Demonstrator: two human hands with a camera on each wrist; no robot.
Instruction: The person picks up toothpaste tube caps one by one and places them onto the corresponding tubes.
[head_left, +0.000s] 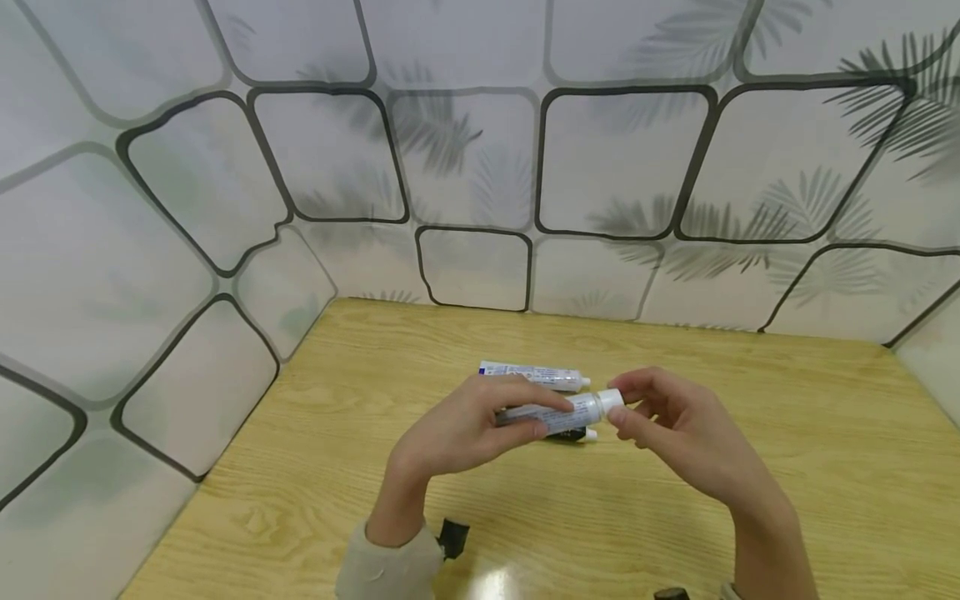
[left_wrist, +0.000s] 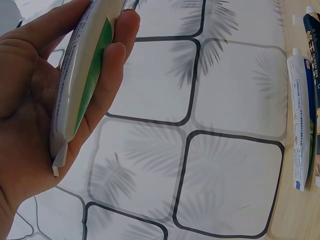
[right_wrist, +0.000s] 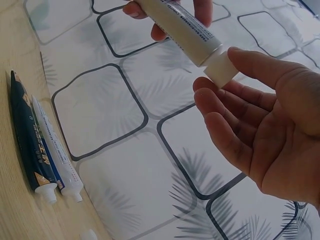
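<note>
A white toothpaste tube [head_left: 558, 414] with small print is held up over the table in my left hand [head_left: 465, 425], fingers and thumb around its body. Its green side faces the fingers in the left wrist view, where the flat crimped end lies by the palm. At the other end, my right hand [head_left: 678, 433] pinches the white cap [right_wrist: 221, 70] between thumb and fingertips. The cap is in line with the tube's shoulder. Beneath and behind lie a second white toothpaste tube [head_left: 532, 375] and a black tube [right_wrist: 29, 135], partly hidden in the head view.
The wood-grain table [head_left: 300, 475] meets a patterned backdrop [head_left: 472, 158] at the back and left. A small white piece [right_wrist: 89, 235] lies near the tubes' capped ends. A black strap end [head_left: 452, 537] sticks out by the left sleeve [head_left: 390, 567].
</note>
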